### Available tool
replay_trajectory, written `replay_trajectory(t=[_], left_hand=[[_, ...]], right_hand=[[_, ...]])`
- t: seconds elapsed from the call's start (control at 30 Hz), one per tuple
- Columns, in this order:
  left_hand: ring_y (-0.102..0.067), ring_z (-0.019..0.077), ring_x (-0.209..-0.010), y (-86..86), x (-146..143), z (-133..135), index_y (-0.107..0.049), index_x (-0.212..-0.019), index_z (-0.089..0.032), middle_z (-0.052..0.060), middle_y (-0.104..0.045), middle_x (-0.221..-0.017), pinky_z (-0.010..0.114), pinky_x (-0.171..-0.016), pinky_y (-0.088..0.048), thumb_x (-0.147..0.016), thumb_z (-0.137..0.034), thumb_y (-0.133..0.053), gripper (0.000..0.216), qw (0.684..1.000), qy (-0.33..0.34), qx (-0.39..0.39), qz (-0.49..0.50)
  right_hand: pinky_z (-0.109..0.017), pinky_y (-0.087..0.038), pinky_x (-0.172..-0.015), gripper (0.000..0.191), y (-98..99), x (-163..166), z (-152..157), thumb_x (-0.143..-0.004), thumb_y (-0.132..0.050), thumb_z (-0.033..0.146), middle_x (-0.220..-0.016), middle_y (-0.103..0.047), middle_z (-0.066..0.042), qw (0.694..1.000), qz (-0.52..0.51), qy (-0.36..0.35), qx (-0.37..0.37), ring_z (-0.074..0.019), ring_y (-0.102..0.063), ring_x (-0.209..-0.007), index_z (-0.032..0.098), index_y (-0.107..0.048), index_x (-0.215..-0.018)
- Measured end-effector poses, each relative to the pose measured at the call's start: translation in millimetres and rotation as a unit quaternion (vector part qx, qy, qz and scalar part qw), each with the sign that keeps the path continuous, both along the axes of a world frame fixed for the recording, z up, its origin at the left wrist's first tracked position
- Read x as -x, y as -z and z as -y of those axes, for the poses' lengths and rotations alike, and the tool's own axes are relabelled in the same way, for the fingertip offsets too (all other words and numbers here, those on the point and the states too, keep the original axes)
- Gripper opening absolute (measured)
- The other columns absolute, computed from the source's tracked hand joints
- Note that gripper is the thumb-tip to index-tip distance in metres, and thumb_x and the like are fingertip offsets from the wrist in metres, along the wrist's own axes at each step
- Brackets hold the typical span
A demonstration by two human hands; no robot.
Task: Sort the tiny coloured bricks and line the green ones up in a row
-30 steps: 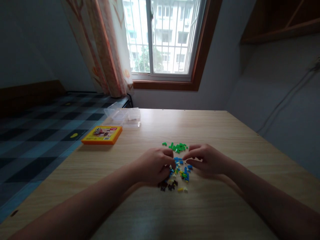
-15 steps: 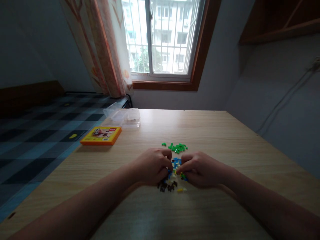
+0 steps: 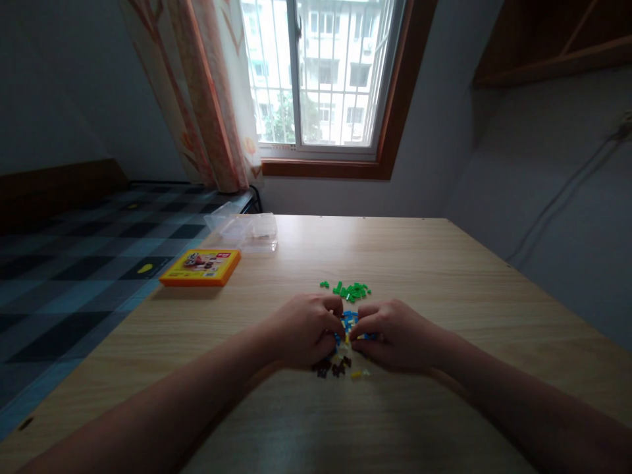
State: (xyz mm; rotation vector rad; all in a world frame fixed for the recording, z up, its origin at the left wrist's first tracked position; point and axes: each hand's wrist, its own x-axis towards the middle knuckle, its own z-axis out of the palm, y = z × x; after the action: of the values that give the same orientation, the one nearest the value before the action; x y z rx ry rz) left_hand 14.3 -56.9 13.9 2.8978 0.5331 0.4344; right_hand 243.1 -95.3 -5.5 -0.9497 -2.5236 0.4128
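Sorting small bricks mid-table.
I'm curling my left hand point(image 3: 303, 329) and right hand point(image 3: 395, 332) around the mixed bricks point(image 3: 348, 322) between them; any pinch is hidden, box point(image 3: 200, 266) print unreadable.

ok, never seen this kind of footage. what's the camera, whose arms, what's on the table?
One camera, worn on a person's head, looks forward and down; there is no robot. The arms are the wearer's own. The left hand and right hand meet over a mixed pile of tiny bricks on a wooden table, fingers curled among them; what exactly they pinch is too small to tell. A heap of green bricks lies just beyond. Further left lie an orange box and a clear plastic tray.
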Motion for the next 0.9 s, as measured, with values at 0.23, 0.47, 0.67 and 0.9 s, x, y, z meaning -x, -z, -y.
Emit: replay_trajectory(t=[0.23,0.47,0.67,0.9], left_hand=[[-0.056,0.0130,-0.070,-1.1,-0.6,-0.2,-0.071,-0.073,-0.020,0.002,-0.063,-0.085,0.026,-0.065,-0.046,-0.071,-0.014,-0.056,0.016,1.000,-0.003,-0.001,-0.006],[-0.058,0.0137,-0.071,-1.9,-2.8,2.7,-0.073,-0.080,-0.021,0.002,-0.064,-0.086,0.026,-0.064,-0.045,-0.075,-0.017,-0.059,0.016,1.000,-0.013,0.002,-0.007],[-0.059,0.0148,-0.071,-2.2,-4.3,3.8,-0.075,-0.084,-0.022,0.002,-0.065,-0.087,0.028,-0.064,-0.046,-0.079,-0.023,-0.061,0.015,1.000,-0.016,-0.002,-0.022],[-0.060,0.0144,-0.071,-2.1,-3.9,3.2,-0.072,-0.080,-0.022,0.002,-0.065,-0.086,0.027,-0.064,-0.047,-0.076,-0.018,-0.060,0.013,1.000,-0.016,-0.006,-0.026]], right_hand=[[-0.024,-0.038,-0.064,0.017,-3.7,2.8,2.5,-0.081,-0.061,0.014,-0.081,-0.068,-0.001,0.999,0.024,0.026,0.007,-0.0129,-0.059,-0.071,0.023,-0.074,-0.086],[-0.024,-0.036,-0.064,0.017,-5.1,5.0,4.4,-0.079,-0.060,0.014,-0.082,-0.069,0.000,0.998,0.041,0.038,0.003,-0.0129,-0.058,-0.071,0.023,-0.074,-0.084],[-0.024,-0.034,-0.062,0.016,-11.7,7.2,7.1,-0.078,-0.060,0.014,-0.082,-0.069,0.000,0.998,0.040,0.040,0.007,-0.0124,-0.058,-0.070,0.022,-0.073,-0.082],[-0.024,-0.034,-0.060,0.013,-12.3,8.0,8.9,-0.077,-0.061,0.015,-0.079,-0.068,0.000,0.999,0.038,0.034,-0.013,-0.0128,-0.057,-0.069,0.022,-0.072,-0.078]])
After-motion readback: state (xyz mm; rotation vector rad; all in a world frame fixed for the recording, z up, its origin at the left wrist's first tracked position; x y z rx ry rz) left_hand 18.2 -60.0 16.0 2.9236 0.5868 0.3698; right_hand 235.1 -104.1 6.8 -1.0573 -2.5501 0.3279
